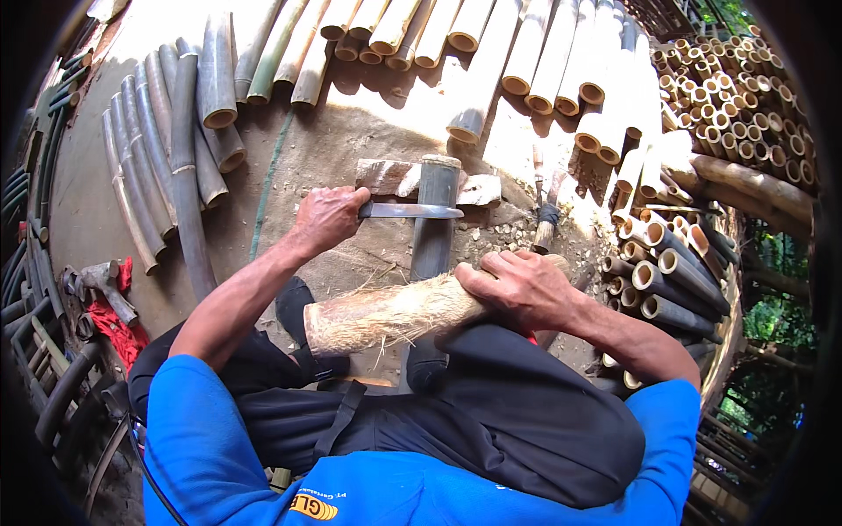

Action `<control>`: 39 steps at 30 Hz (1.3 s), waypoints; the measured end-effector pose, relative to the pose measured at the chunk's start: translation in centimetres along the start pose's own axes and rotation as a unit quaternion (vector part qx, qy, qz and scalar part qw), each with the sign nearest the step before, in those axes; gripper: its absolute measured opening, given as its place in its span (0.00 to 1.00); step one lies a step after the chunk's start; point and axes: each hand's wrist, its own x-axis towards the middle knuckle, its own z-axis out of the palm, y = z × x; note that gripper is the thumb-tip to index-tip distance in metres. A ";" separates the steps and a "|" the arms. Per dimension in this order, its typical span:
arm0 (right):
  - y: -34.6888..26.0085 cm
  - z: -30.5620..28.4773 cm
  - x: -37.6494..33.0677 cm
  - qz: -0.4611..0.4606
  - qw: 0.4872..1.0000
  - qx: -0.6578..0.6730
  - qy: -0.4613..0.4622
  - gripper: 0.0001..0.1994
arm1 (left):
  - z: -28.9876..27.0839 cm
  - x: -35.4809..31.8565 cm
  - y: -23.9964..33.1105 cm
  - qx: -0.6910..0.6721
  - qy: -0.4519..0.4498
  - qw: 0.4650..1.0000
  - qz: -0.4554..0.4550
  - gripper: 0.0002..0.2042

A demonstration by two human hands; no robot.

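My left hand (329, 217) is closed round the handle of a knife (412, 211). Its blade points right and crosses over a dark bamboo tube (433, 245); whether the edge touches the tube I cannot tell. In my right hand (529, 287) is a thick wooden club (386, 317) with a frayed, stringy surface, its broad end toward the left. The club lies across the nearer part of the tube, above my crossed legs, and hides some of it. At its far end the tube rests on a worn wooden block (386, 178).
Cut bamboo tubes (553, 61) line the far side, with longer poles (184, 149) at the left. Short tubes (680, 280) are piled at the right, others (737, 105) stacked behind. A cord-wrapped tool (547, 223) stands among chips. Red cloth (118, 329) lies left.
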 end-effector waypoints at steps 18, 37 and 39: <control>1.7 0.5 -0.1 -0.013 0.999 -0.034 0.023 0.22 | -0.6 0.6 -0.2 0.006 -0.014 1.000 -0.004 0.04; 6.7 1.7 1.9 -0.211 0.975 -0.051 0.049 0.11 | -0.7 1.1 0.1 0.041 -0.050 0.997 -0.030 0.04; 12.7 3.3 0.7 -0.123 0.982 -0.112 0.087 0.11 | -0.3 1.8 0.9 0.032 -0.028 0.999 -0.012 0.04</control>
